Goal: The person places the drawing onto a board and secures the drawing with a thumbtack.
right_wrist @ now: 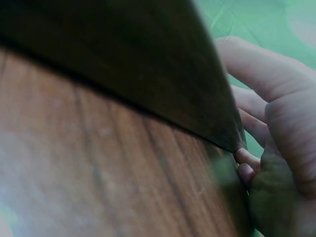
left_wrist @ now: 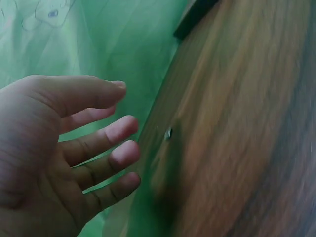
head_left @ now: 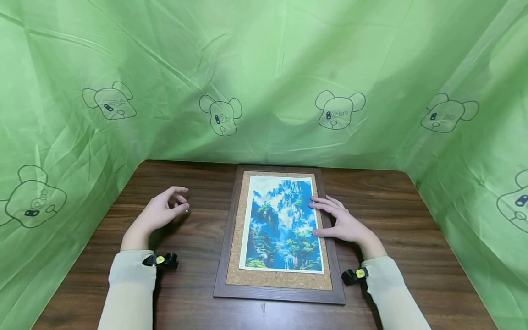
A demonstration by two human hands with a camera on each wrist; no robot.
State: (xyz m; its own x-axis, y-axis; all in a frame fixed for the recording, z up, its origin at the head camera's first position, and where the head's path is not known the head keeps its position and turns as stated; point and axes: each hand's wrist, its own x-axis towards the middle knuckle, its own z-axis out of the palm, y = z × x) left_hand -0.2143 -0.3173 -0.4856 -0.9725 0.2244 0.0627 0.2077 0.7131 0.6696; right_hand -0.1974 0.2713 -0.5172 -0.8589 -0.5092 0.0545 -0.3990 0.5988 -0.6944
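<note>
A cork board (head_left: 284, 280) in a dark wooden frame lies on the table, with a blue-and-green landscape print (head_left: 282, 224) on it. My right hand (head_left: 340, 220) reaches over the frame's right side. Its fingertips and thumb rest at the print's right edge, spread and loosely bent. In the right wrist view the hand stands behind the frame's side (right_wrist: 123, 64), its outer fingers low by the tabletop. Left of the board, my left hand (head_left: 158, 211) hovers with relaxed fingers, holding nothing. A tiny shiny metal piece (left_wrist: 168, 133) lies on the table just beyond its fingertips.
The brown wood-grain table (head_left: 198, 275) extends on both sides of the board. A green curtain (head_left: 264, 68) with bear-head outlines surrounds the table's back and sides. The board's top edge comes close to the curtain.
</note>
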